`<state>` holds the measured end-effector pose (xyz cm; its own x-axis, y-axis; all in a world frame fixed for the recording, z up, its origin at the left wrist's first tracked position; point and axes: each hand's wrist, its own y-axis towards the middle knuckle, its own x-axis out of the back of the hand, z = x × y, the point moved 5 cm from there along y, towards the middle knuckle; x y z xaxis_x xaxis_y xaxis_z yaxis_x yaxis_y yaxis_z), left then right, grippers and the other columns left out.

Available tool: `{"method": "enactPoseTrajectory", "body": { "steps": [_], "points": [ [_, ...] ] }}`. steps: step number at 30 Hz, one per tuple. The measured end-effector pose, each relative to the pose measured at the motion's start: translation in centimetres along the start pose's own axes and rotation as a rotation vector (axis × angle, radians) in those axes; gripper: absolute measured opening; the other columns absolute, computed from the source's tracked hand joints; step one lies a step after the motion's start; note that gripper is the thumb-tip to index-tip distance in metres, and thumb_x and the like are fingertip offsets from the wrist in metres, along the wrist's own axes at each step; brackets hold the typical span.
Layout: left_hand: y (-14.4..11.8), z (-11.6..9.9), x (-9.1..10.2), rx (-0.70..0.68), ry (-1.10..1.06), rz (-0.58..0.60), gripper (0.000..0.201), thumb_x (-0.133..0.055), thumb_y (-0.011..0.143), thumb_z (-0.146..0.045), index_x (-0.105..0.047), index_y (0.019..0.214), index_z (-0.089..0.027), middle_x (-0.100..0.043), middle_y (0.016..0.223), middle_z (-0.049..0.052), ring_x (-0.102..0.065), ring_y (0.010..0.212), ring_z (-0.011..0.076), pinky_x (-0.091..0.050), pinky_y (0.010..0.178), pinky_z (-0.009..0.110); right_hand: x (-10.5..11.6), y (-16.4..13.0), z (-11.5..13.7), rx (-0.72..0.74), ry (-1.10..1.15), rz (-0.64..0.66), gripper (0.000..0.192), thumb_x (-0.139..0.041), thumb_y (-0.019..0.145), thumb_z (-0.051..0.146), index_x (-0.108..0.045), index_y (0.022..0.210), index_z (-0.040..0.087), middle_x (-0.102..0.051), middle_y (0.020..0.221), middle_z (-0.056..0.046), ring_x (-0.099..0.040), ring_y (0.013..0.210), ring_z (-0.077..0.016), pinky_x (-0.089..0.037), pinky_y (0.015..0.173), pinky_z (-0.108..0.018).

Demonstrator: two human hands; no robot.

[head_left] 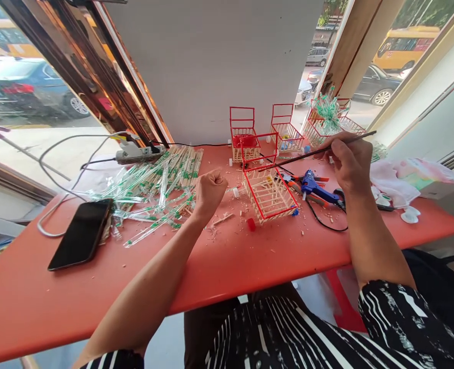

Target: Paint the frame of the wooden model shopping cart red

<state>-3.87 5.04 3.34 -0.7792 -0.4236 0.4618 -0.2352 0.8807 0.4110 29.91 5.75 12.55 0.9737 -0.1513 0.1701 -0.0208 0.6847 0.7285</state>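
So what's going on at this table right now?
A person sits at a red table. The right hand holds a thin dark brush whose tip reaches the red-framed stick cart lying in front of them. The left hand is a closed fist resting on the table beside it. A blue glue gun, a phone and wrapped chopsticks lie around.

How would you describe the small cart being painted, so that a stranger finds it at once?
On the red table, look between the left hand and the right hand, which holds a thin brush. The cart stands nearest the person, tilted, with pale sticks and red edges. Unlike the carts behind it, the brush tip reaches its handle.
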Motion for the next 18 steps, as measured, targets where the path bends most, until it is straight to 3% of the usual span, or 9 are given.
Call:
{"method": "enactPoseTrajectory", "body": {
  "steps": [5, 11, 18],
  "points": [
    [-0.2, 0.0, -0.3, -0.001, -0.003, 0.011, 0.04, -0.056, 0.069, -0.009, -0.02, 0.056, -0.022, -0.018, 0.058, -0.005, -0.021, 0.06, 0.0104, -0.02, 0.059, 0.031, -0.8, -0.6, 1.6, 0.047, -0.104, -0.059, 0.032, -0.07, 0.094, 0.046, -0.073, 0.068, 0.027, -0.068, 0.067, -0.001, -0.062, 0.059, -0.0169, -0.046, 0.058, -0.038],
    [0.0, 0.1, -0.3, -0.03, -0.022, 0.0, 0.039, -0.055, 0.068, -0.013, -0.02, 0.055, -0.022, -0.019, 0.057, -0.004, -0.02, 0.06, 0.0109, -0.018, 0.058, 0.031, -0.1, -0.7, 2.2, 0.111, -0.086, -0.186, 0.022, -0.069, 0.092, 0.034, -0.078, 0.072, 0.028, -0.066, 0.065, 0.001, -0.056, 0.054, -0.0153, -0.044, 0.056, -0.037],
    [-0.5, 0.0, -1.1, -0.035, -0.023, 0.055, 0.038, -0.055, 0.07, -0.02, -0.02, 0.056, -0.023, -0.019, 0.057, -0.004, -0.021, 0.059, 0.0105, -0.019, 0.058, 0.031, -1.1, -1.3, 1.9, 0.073, -0.137, -0.021, 0.025, -0.068, 0.097, 0.042, -0.081, 0.081, 0.029, -0.075, 0.079, -0.003, -0.07, 0.068, -0.0212, -0.062, 0.072, -0.043]
  ]
}}
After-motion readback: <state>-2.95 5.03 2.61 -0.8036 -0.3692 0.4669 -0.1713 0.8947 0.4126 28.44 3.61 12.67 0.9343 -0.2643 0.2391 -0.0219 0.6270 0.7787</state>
